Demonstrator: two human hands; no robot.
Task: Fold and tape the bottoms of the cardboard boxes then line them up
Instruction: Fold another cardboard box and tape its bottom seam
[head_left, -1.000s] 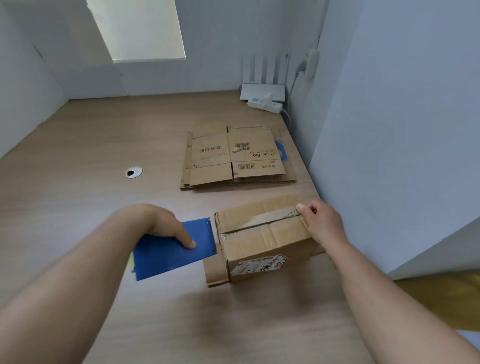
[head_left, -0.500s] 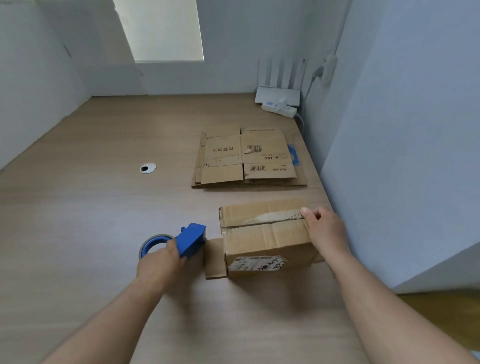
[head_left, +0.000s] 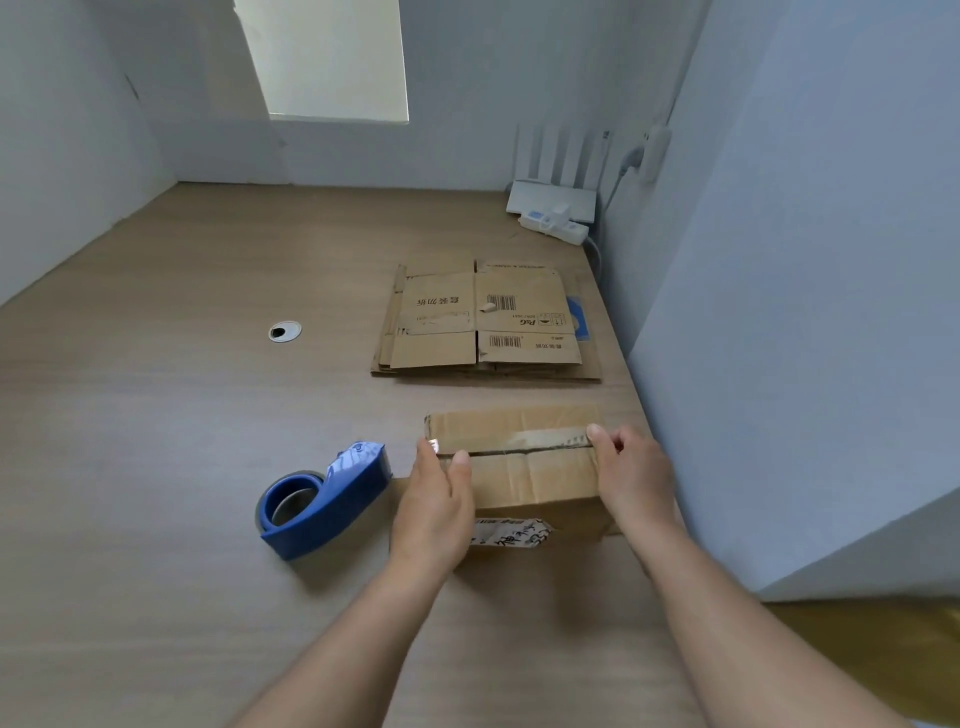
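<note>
A small cardboard box (head_left: 524, 483) stands on the wooden table (head_left: 156, 415), its folded flaps facing up, with clear tape along the middle seam. My left hand (head_left: 434, 499) lies against the box's left end, thumb on top by the seam. My right hand (head_left: 631, 478) rests on the right end, thumb pressing the tape. A blue tape dispenser (head_left: 322, 501) lies on the table just left of my left hand, held by nobody. A stack of flattened cardboard boxes (head_left: 483, 322) lies farther back.
A grey wall (head_left: 779, 312) rises close along the right side of the box and the stack. A white router (head_left: 550, 195) and a power strip (head_left: 553, 223) sit in the back right corner. A round cable hole (head_left: 284, 331) is in the table to the left.
My left hand set the tape dispenser down on the table, let go of it and moved right onto the box's left end. My right hand stayed on the right end.
</note>
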